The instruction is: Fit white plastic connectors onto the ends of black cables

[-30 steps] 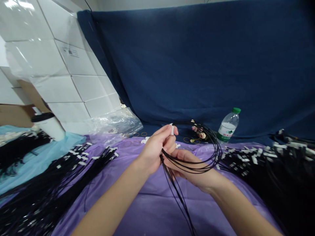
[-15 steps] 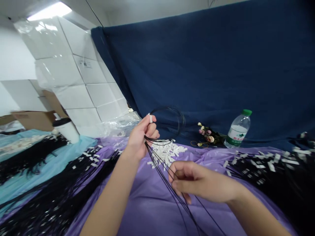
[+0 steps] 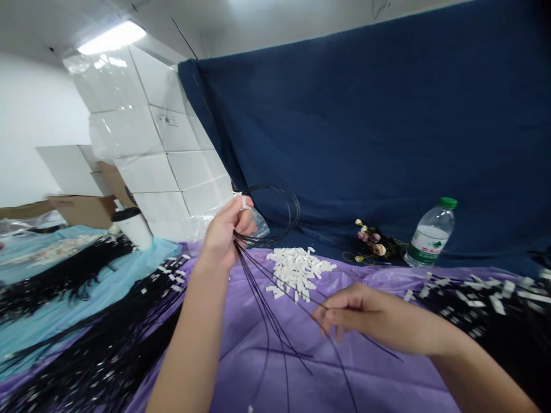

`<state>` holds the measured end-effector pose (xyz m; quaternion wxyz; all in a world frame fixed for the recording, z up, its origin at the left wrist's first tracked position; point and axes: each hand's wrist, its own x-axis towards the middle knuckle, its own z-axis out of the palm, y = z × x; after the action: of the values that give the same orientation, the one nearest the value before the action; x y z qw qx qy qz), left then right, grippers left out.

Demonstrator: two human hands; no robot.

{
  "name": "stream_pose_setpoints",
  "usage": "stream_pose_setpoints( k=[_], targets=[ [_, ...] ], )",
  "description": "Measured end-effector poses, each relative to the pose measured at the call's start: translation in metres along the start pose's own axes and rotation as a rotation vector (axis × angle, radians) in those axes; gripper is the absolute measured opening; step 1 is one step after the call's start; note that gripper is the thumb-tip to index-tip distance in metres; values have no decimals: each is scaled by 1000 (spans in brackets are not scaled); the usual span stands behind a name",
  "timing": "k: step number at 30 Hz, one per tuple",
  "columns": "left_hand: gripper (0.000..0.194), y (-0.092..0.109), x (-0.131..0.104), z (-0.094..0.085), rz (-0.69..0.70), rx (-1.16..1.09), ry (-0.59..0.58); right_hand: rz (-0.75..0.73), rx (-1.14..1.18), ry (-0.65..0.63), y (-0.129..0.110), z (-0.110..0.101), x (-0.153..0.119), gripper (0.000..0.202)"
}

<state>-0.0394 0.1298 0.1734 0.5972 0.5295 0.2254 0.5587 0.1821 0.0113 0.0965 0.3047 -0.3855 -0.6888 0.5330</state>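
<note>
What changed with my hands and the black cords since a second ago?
Your left hand moved left, uncovering the pile of white pieces; your right hand came away from it. The black cords now fan out below the left hand. Whether the right hand grips one is unclear. The left hand still holds their loop; the bottle stayed put.

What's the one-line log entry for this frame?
left hand: holds looped black cords, white tag | right hand: at trailing cords, grip unclear | tag pile: on purple cloth | bottle: beside flowers
</note>
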Motion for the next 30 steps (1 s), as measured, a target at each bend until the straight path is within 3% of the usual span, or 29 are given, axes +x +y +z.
stream_pose_setpoints(
  k=[3,6,10,12,16,22,25,27,30],
  targets=[
    [26,-1,0,0,-10,-15,11,-52,-120,148,-3,-15,-9,23],
    [23,-2,0,1,-20,-27,14,-54,-128,188,-7,-27,-21,22],
    [22,-4,-1,2,-24,-28,32,-88,109,247,-9,-36,-35,30],
    [20,-6,-1,4,-37,-34,48,-190,222,231,-11,-37,-40,20],
    [22,-15,-1,11,-65,-53,52,-437,303,289,-17,-37,-43,11],
    [22,-34,-2,26,-57,-23,55,-604,251,615,-22,-35,-39,10],
    [22,-42,-5,34,-21,28,33,-686,272,700,-30,-28,-36,10],
    [22,-47,-8,40,-6,48,-6,-713,261,727,-35,-21,-33,13],
    [24,-52,-15,51,-4,57,-80,-624,194,772,-36,-7,-26,7]
  ],
)
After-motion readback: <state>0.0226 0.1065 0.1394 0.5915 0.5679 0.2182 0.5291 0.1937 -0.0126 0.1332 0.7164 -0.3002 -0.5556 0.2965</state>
